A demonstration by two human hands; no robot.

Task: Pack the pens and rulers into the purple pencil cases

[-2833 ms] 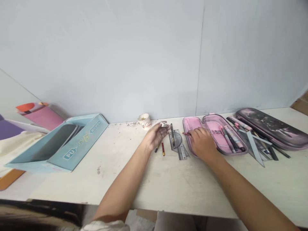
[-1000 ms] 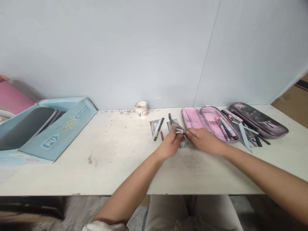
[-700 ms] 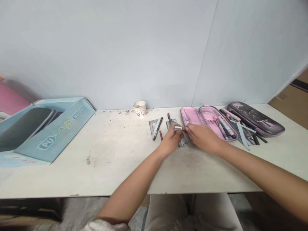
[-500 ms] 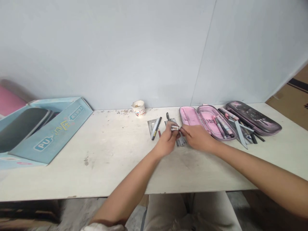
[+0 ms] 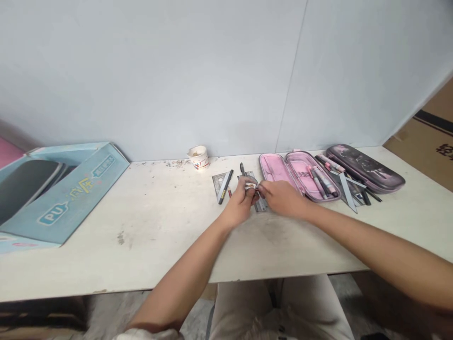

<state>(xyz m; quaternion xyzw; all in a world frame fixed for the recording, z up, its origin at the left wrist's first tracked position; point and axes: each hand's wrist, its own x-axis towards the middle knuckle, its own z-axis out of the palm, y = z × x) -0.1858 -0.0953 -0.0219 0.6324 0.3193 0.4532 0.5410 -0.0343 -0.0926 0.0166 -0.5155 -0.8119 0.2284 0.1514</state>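
My left hand [image 5: 241, 200] is closed around a small whitish, block-like piece [image 5: 251, 186]; its kind is too small to make out. Fingers of my right hand [image 5: 280, 197] pinch right beside it, and whatever they grip is hidden. Beneath both hands lies a grey ruler [image 5: 261, 206], partly covered, with a black pen [image 5: 242, 168] sticking out beyond them. To the left rest a clear set square [image 5: 217, 183], a black-and-silver cutter-like tool [image 5: 225, 187] across it, and a red pencil end [image 5: 230, 193]. An opened pink pencil case [image 5: 274, 166] with several markers [image 5: 323, 182] sits right of my hands.
A closed dark pencil case [image 5: 368, 170] lies at the right, beside pens and grey rulers [image 5: 348, 193]. A paper cup [image 5: 198, 157] stands near the wall, with crumbs around it. At the far left, a light-blue box [image 5: 76, 198] holds a dark case [image 5: 30, 184].
The view has turned slightly to the right, so everything sits a little further left. Both hands stay together with the small whitish piece in the left.
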